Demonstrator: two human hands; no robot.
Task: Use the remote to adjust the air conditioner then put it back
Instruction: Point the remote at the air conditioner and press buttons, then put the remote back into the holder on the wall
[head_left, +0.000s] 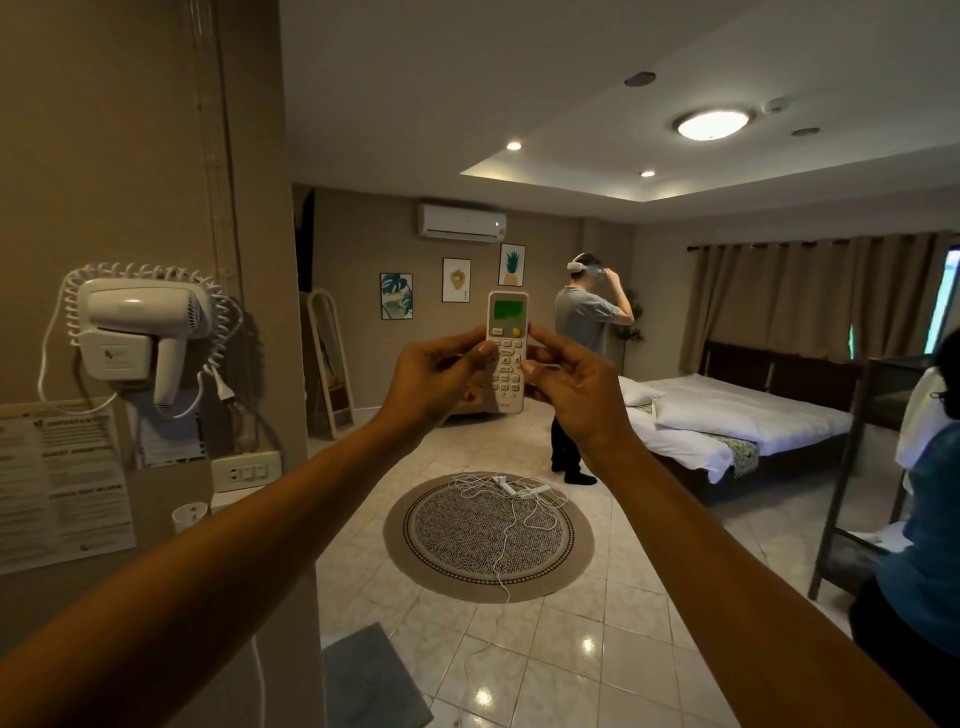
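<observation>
White plastic, slim and rectangular, the remote control (507, 352) with its lit green screen and small yellow button stands upright between both hands, held out at arm's length. Its long axis runs vertical, screen end up, and that end aims toward the white wall-mounted air conditioner (462, 222), which hangs directly above the remote in the view, high on the far beige wall and well apart from it. The left hand (439, 375) has its grip closed on the remote's left edge, thumb tip resting on the keypad beside the upper buttons. The right hand (574, 387) has its grip closed on the right edge, its thumb against the lower keypad. Both arms reach forward nearly straight, wrists level, the hands equally near the remote. I judge the adjusting step to be in hand, with a thumb press the likely coming move. Where the remote belongs is not certain; a small white holder (190, 515) on the wall, low and left of the remote, may be its place.
</observation>
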